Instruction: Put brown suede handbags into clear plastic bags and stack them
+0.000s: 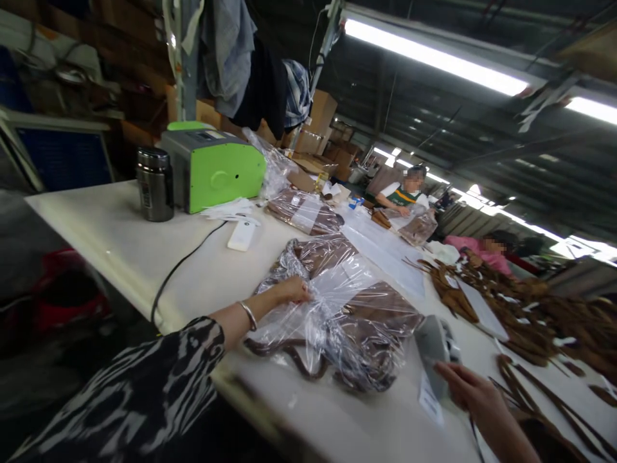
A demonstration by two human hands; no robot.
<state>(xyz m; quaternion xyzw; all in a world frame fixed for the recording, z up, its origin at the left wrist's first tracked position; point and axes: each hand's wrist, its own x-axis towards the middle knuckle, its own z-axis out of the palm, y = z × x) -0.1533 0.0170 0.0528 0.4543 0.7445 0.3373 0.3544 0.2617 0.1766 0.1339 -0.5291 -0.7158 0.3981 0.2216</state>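
My left hand (294,290), with a silver bangle at the wrist, is closed on the bunched film of a clear plastic bag (337,289). Inside the bag lies a folded brown item, perhaps a garment; a brown strap (308,366) shows at its near edge. To the right, my right hand (465,386) has its fingers closed at the lower end of a grey handheld device (436,347). Its exact kind is unclear through blur. A dark cord (476,437) hangs below that hand, and a white printed label (429,399) is beside the device.
A green-and-grey machine (224,173), a dark metal flask (155,186) and a white phone-like object (241,236) stand or lie at the left. Another bagged brown item (306,211) lies behind. Brown pieces (520,315) cover the right. Two co-workers (409,193) are farther back.
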